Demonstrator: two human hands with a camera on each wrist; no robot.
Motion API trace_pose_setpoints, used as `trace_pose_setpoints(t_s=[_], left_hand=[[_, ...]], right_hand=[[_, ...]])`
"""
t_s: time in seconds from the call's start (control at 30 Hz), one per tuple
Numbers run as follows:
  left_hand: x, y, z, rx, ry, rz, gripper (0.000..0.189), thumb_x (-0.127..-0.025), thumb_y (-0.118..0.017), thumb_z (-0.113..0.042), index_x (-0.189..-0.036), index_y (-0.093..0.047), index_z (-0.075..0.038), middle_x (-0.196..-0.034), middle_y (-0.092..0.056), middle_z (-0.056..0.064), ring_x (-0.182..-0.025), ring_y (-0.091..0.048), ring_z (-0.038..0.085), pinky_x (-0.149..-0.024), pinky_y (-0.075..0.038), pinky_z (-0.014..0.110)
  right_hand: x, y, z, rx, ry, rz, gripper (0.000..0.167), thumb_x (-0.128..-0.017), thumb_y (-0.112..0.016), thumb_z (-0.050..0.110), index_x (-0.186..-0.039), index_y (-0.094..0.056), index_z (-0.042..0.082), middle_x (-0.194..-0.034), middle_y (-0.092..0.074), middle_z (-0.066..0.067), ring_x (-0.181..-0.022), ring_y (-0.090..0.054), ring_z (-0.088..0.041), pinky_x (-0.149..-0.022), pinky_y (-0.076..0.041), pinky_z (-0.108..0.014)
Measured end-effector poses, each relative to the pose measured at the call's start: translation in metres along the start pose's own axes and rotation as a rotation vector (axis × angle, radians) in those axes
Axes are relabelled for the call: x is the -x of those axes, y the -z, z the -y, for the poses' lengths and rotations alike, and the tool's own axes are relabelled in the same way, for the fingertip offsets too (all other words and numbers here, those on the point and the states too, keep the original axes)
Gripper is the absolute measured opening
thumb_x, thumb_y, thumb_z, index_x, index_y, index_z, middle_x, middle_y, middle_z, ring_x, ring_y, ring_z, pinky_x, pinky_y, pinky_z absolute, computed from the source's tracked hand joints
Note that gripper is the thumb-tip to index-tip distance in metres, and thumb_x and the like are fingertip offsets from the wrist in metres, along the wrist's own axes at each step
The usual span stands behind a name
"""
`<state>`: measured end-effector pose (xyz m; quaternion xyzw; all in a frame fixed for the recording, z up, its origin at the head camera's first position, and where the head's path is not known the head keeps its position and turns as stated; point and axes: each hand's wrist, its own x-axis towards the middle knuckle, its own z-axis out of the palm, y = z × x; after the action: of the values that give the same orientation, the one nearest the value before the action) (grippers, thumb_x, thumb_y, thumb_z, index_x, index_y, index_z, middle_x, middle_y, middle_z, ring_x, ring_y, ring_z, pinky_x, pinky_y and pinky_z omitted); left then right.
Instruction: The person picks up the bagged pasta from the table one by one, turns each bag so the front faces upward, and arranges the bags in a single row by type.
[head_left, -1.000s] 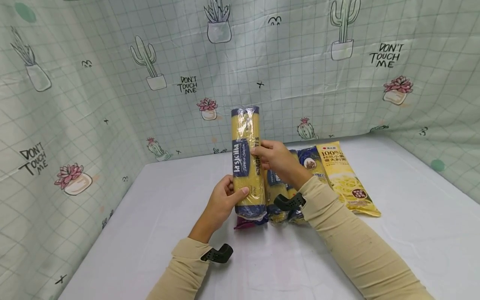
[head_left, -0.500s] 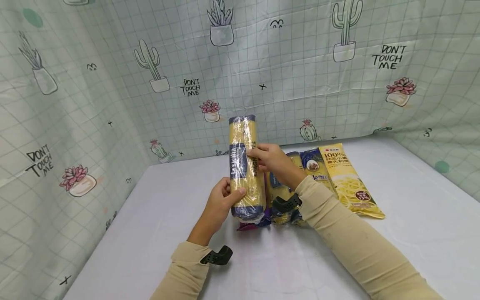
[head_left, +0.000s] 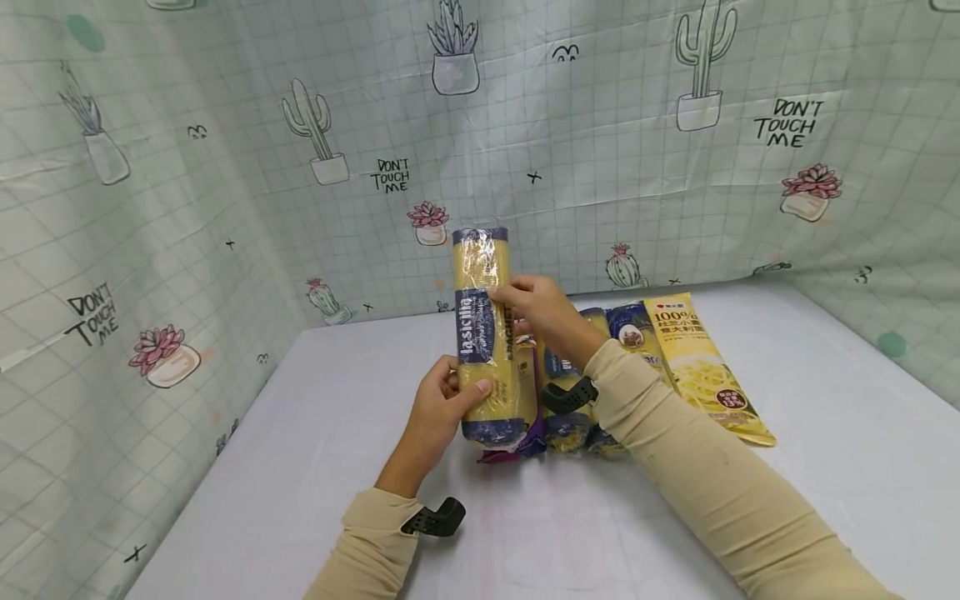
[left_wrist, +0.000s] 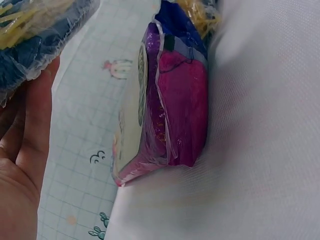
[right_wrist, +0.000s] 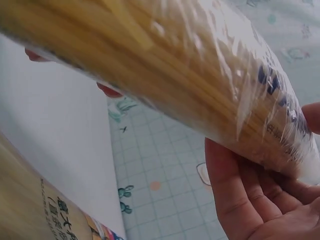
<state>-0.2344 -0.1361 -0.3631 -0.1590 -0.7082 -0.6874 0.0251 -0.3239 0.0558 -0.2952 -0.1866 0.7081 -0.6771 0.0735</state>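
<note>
A clear-wrapped pack of spaghetti (head_left: 480,258) with blue bands and a blue label stands nearly upright in the head view, held up in front of other packs. My left hand (head_left: 435,408) grips its lower left side, thumb across the front. Higher up, my right hand (head_left: 551,317) pinches the right side, fingers behind. In the right wrist view the spaghetti (right_wrist: 165,75) crosses above my right hand's fingers (right_wrist: 227,175), and left fingertips (right_wrist: 107,90) show past its edge. Just behind it, a purple and magenta packet (left_wrist: 180,110) lies on the table.
To the right lie another blue-labelled spaghetti pack (head_left: 566,425), a blue-topped pasta pack (head_left: 630,317) and a yellow noodle bag (head_left: 697,358), side by side on the white table (head_left: 360,358). A cactus-print curtain (head_left: 525,125) closes off the back and sides.
The spaghetti pack has shifted slightly left, with its tilt changing a little, so more of the purple packet shows behind it. Both hands keep their hold. The head view has moved slightly.
</note>
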Motion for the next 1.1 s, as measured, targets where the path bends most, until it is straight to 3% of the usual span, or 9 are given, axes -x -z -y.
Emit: trace_pose_setpoints(t_s=[0.17, 0.4, 0.77, 1.1], left_hand=[[0.0, -0.001, 0.001, -0.01, -0.01, -0.028, 0.028, -0.093, -0.069, -0.011, -0.11, -0.05, 0.001, -0.096, -0.069, 0.016, -0.082, -0.07, 0.02, -0.07, -0.058, 0.031], [0.0, 0.001, 0.003, -0.003, 0.006, -0.064, 0.03, -0.091, -0.071, -0.01, -0.109, -0.049, 0.001, -0.095, -0.068, 0.015, -0.08, -0.069, 0.02, -0.07, -0.058, 0.031], [-0.002, 0.005, 0.004, 0.008, 0.029, -0.097, 0.034, -0.089, -0.071, -0.008, -0.112, -0.047, 0.003, -0.096, -0.066, 0.015, -0.081, -0.068, 0.017, -0.071, -0.057, 0.027], [-0.004, 0.01, 0.008, 0.018, 0.034, -0.094, 0.052, -0.09, -0.07, -0.009, -0.135, -0.046, 0.006, -0.112, -0.066, 0.02, -0.09, -0.068, 0.018, -0.078, -0.057, 0.029]], right_hand=[[-0.005, 0.001, 0.0, 0.0, 0.04, 0.015, 0.037, -0.098, -0.066, 0.033, -0.115, -0.065, 0.0, -0.113, -0.059, -0.015, -0.096, -0.063, -0.027, -0.08, -0.058, -0.042], [-0.016, 0.0, -0.004, 0.049, 0.043, 0.022, 0.033, -0.097, -0.068, 0.031, -0.106, -0.063, -0.001, -0.103, -0.059, -0.015, -0.087, -0.06, -0.026, -0.075, -0.058, -0.044], [-0.024, -0.004, -0.005, 0.063, 0.027, -0.006, 0.026, -0.097, -0.067, 0.024, -0.103, -0.062, -0.001, -0.101, -0.059, -0.015, -0.09, -0.059, -0.026, -0.076, -0.058, -0.042], [-0.028, -0.008, -0.009, 0.053, 0.024, -0.012, 0.028, -0.098, -0.065, 0.018, -0.115, -0.062, -0.003, -0.108, -0.062, -0.017, -0.095, -0.063, -0.028, -0.078, -0.059, -0.041]])
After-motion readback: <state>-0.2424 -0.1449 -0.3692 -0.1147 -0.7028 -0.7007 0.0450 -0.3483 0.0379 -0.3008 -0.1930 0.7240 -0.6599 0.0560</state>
